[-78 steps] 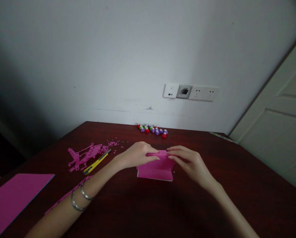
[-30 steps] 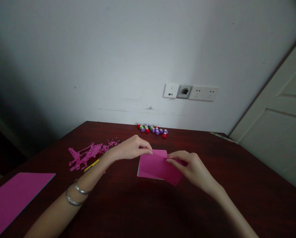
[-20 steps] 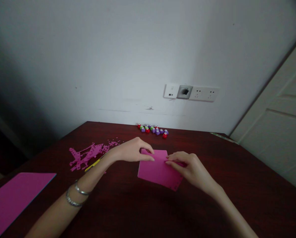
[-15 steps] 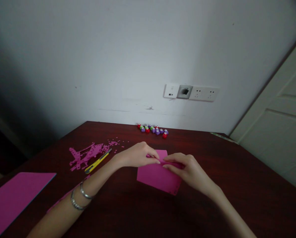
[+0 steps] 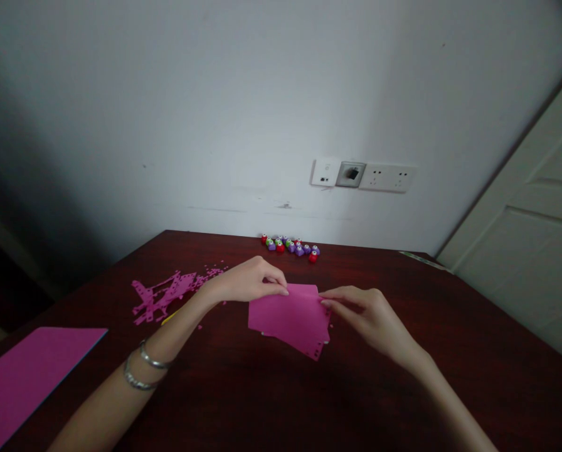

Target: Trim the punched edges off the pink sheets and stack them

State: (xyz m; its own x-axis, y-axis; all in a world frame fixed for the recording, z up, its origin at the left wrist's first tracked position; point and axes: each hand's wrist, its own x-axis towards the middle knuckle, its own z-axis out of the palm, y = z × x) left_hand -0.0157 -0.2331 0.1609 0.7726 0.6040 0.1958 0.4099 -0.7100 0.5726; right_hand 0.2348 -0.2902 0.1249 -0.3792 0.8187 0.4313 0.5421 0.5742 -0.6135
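Note:
A pink foam sheet piece (image 5: 288, 317) with small holes near its lower right corner is held above the dark red table in the head view. My left hand (image 5: 255, 279) pinches its upper left edge between thumb and fingers. At its upper right edge, my right hand (image 5: 359, 307) grips it the same way. The piece looks layered or folded along the top; I cannot tell which. Left of my left hand lie pink foam scraps (image 5: 163, 295), and a yellow cutter (image 5: 169, 318) is mostly hidden by my left forearm.
Several small red, purple and green bead-like pieces (image 5: 290, 245) sit at the table's back edge by the wall. A large pink sheet (image 5: 36, 370) lies at the left. Wall sockets (image 5: 387, 178) are above the table; a white door (image 5: 535, 201) stands at the right.
Both hands have moved apart, the left one leftward and the right one slightly rightward. The pink piece has shifted left and shows more of its surface. My left forearm now covers most of the cutter.

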